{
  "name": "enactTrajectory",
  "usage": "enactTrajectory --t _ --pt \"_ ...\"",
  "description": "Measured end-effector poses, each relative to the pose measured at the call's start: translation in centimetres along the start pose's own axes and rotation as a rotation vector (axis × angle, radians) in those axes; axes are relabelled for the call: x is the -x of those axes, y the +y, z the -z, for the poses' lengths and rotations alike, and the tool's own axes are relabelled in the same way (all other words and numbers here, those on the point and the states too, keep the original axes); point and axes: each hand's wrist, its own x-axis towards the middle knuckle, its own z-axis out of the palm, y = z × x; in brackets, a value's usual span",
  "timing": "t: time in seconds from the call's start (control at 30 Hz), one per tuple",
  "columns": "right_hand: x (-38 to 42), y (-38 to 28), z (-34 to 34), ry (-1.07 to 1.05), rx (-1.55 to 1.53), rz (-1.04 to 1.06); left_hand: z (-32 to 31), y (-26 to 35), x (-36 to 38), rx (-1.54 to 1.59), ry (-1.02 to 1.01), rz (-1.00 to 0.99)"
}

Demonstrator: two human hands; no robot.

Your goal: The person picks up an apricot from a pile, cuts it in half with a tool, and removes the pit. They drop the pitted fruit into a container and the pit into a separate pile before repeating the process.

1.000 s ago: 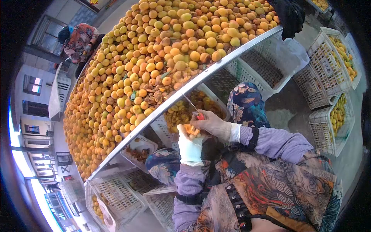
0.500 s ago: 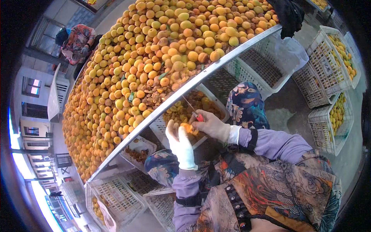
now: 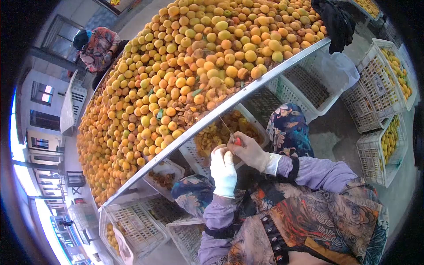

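Note:
My right hand (image 3: 251,153), in a pale glove, is closed around the red handle of a small knife (image 3: 238,141). Its thin blade points up and left, toward the metal table edge. My left hand (image 3: 223,172), in a white glove, touches the right one, its fingers curled in. Whatever lies inside those fingers is hidden. Below both hands, a white crate (image 3: 193,154) holds cut orange fruit flesh (image 3: 211,138). Beyond the edge, whole apricots (image 3: 176,75) are heaped high on the sloping table.
The table's metal rim (image 3: 265,78) runs diagonally ahead of my hands. A white tub (image 3: 180,170) with brownish scraps stands at left. Fruit-filled crates (image 3: 380,88) are stacked at right, beside a lined crate (image 3: 304,101). Another person (image 3: 99,51) bends over the heap's far left side.
The orange piece of fruit between my hands is no longer visible. My left fingers have curled in and moved against my right hand. The whole view has shifted slightly.

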Motion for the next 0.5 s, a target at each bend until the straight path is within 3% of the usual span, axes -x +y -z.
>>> enactTrajectory --t 0.07,0.17,0.47,0.5 --pt "-0.1 0.8 -0.2 0.062 0.092 0.129 -0.3 0.4 0.1 -0.022 0.057 0.011" --pt "-0.1 0.8 -0.2 0.058 0.088 0.152 -0.9 0.1 0.2 -0.038 0.110 -0.014" --pt "-0.2 1.0 0.2 0.065 0.143 0.112 -1.7 -0.7 0.1 -0.053 0.136 -0.049" --pt "-0.2 0.9 0.1 0.065 0.143 0.112 -1.6 -0.7 0.3 -0.030 0.108 0.015"
